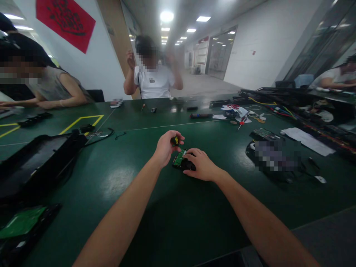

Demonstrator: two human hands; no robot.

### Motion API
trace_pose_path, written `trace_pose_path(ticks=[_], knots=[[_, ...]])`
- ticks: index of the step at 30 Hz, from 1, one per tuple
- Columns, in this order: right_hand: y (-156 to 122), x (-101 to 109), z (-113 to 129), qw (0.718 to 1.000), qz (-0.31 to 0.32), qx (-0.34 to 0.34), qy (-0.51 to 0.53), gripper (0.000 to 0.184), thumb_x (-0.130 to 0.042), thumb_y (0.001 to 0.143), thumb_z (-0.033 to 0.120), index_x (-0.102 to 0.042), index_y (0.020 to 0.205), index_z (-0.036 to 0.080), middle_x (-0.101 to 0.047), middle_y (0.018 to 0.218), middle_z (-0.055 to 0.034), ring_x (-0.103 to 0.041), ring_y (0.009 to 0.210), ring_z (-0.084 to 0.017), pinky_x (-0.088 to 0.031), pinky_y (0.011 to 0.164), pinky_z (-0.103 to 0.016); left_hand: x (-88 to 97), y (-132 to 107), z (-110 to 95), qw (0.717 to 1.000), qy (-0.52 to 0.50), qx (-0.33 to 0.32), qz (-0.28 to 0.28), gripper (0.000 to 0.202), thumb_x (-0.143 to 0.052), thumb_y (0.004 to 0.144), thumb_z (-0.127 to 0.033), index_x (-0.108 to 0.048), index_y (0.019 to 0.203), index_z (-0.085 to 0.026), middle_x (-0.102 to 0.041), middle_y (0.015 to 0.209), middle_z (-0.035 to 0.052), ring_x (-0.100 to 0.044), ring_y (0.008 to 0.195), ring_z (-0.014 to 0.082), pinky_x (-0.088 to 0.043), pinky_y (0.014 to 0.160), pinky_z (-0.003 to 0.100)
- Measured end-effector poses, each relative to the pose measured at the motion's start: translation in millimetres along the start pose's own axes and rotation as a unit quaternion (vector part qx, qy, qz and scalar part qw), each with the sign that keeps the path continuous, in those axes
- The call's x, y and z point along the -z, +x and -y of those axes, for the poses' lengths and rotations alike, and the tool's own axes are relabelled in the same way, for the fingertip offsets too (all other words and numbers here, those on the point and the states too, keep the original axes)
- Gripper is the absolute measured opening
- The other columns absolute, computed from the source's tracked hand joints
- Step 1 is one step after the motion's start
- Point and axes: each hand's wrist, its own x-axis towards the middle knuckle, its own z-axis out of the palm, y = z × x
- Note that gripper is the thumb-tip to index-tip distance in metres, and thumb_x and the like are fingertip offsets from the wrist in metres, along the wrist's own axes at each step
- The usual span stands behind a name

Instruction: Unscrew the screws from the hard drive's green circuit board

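My left hand (166, 147) is closed in a fist round a small tool with a black and yellow handle (175, 140), held upright just above a small black device with a green circuit board (178, 158). That device lies on the dark green table (144, 207). My right hand (200, 164) rests on top of it, fingers curled over its black part and pressing it down. Both forearms reach in from the bottom edge.
A black casing (36, 163) and a green board (22, 222) lie at the left. Screwdrivers (200, 116), coloured wires (275, 109), a white sheet (307, 141) and parts sit at the far right. Three other people sit around the table.
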Motion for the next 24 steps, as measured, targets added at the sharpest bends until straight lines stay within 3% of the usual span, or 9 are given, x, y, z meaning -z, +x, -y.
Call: trace_pose_path(ticks=[3,10,14,18,21,24], knots=[[0.3,-0.1,-0.2,1.0,0.001,-0.001,0.002,0.065,-0.081,0.088,0.049,-0.061,0.143,0.023,-0.056,0.147,-0.0159,-0.051,0.139,-0.038,-0.042,0.116,-0.059,4.3,3.1,-1.7,1.0,-0.01,0.002,-0.023,0.024,-0.066,0.085,-0.041,-0.068,0.091,-0.017,-0.071,0.095,0.0086,-0.07,0.085,0.0213,-0.054,0.057,0.026],[0.6,-0.3,-0.4,1.0,0.002,-0.002,0.009,0.064,-0.079,0.089,0.05,-0.061,0.143,0.024,-0.055,0.148,-0.0155,-0.049,0.141,-0.038,-0.04,0.117,-0.06,15.6,7.0,-13.8,0.986,0.151,-0.043,-0.061,0.026,-0.071,0.081,-0.041,-0.077,0.087,-0.016,-0.07,0.098,0.0096,-0.065,0.088,0.0201,-0.054,0.058,0.024],[0.6,0.3,0.1,1.0,0.004,-0.004,0.008,0.064,-0.079,0.089,0.051,-0.06,0.144,0.023,-0.055,0.149,-0.0158,-0.049,0.141,-0.038,-0.04,0.118,-0.061,5.0,1.7,-12.7,0.991,0.108,-0.037,-0.071,0.024,-0.067,0.084,-0.039,-0.074,0.086,-0.016,-0.068,0.089,0.0082,-0.065,0.082,0.0195,-0.057,0.059,0.027],[0.8,0.4,0.9,1.0,0.009,-0.008,0.008,0.064,-0.078,0.089,0.051,-0.06,0.145,0.025,-0.055,0.149,-0.0152,-0.048,0.143,-0.039,-0.039,0.118,-0.062,-5.9,-3.7,-7.9,0.998,0.056,-0.017,-0.019,0.024,-0.065,0.088,-0.038,-0.071,0.091,-0.016,-0.071,0.095,0.0093,-0.068,0.084,0.0194,-0.057,0.058,0.026],[0.8,-0.8,0.6,1.0,0.003,-0.009,0.008,0.064,-0.078,0.089,0.05,-0.059,0.145,0.027,-0.055,0.149,-0.0147,-0.046,0.144,-0.039,-0.037,0.12,-0.063,-6.6,-3.4,-4.5,1.0,0.018,0.012,0.016,0.024,-0.067,0.088,-0.039,-0.07,0.096,-0.017,-0.072,0.101,0.0101,-0.07,0.088,0.0206,-0.059,0.06,0.027],[0.8,-1.4,0.1,1.0,0.004,-0.008,0.008,0.064,-0.078,0.089,0.05,-0.06,0.145,0.025,-0.055,0.149,-0.0156,-0.047,0.143,-0.04,-0.038,0.119,-0.063,-0.2,0.1,-4.4,1.0,0.021,0.017,0.004,0.025,-0.07,0.086,-0.041,-0.07,0.093,-0.017,-0.072,0.103,0.0106,-0.07,0.092,0.0215,-0.059,0.062,0.028]])
